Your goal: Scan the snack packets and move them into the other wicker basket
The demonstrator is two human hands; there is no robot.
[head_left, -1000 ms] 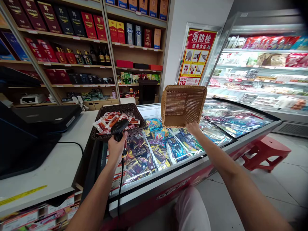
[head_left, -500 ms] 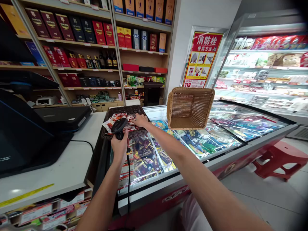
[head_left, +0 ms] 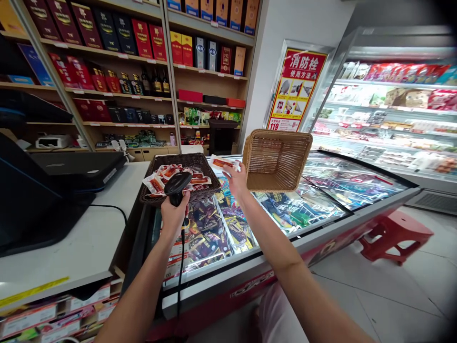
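Head view: left hand (head_left: 173,213) has its fingers wrapped tight round the barcode scanner (head_left: 177,185), near the dark basket (head_left: 203,165) of snack packets. Right hand (head_left: 236,177) pinches one snack packet (head_left: 224,163) between closed fingers, just left of the tan wicker basket (head_left: 277,159).

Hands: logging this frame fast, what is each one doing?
Left hand: closed on the scanner.
Right hand: holding a snack packet.

Scanner (head_left: 177,183) left hand (head_left: 173,215), packet (head_left: 224,163) right hand (head_left: 237,180)
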